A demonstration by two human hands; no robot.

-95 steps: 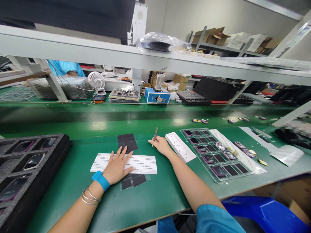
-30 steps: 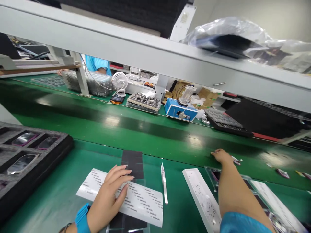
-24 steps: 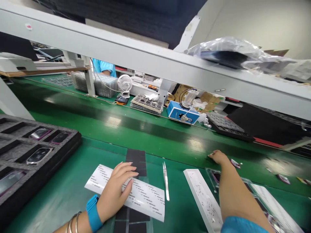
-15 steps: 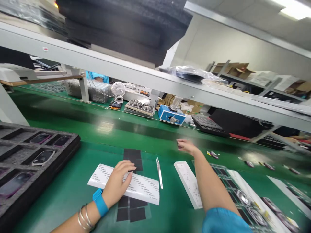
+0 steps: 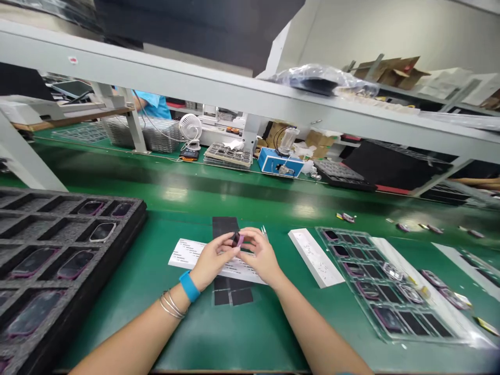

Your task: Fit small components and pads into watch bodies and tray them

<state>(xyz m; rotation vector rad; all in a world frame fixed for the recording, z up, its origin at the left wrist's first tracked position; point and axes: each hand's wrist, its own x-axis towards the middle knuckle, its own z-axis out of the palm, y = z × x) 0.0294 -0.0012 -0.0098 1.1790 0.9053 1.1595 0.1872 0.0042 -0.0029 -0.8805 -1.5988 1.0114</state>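
Between the fingertips of my left hand (image 5: 209,263) and my right hand (image 5: 263,259) is a small smartwatch case (image 5: 240,240) with a purple rim and dark face. Both hands are closed on it, and the fingers cover part of it. Under them lies a white label sheet (image 5: 186,253) with rows of small print. It rests across a strip of black squares (image 5: 225,225) on the green mat. Just behind my right hand, the tips of metal tweezers (image 5: 264,230) show; the rest is hidden. A white block (image 5: 315,258) with small specks on top lies to the right.
On the left, a black foam tray (image 5: 130,221) holds several smartwatch cases. To the right is a clear plastic tray (image 5: 377,317) with black squares and cases. Further back stand a small fan (image 5: 190,127) and a blue box (image 5: 279,163) under a shelf beam (image 5: 219,94). Another person's blue sleeve (image 5: 155,105) shows behind.
My right hand has come back from the far right to meet my left hand. My left hand has lifted off the label sheet, and both now hold the smartwatch case. The view has shifted.
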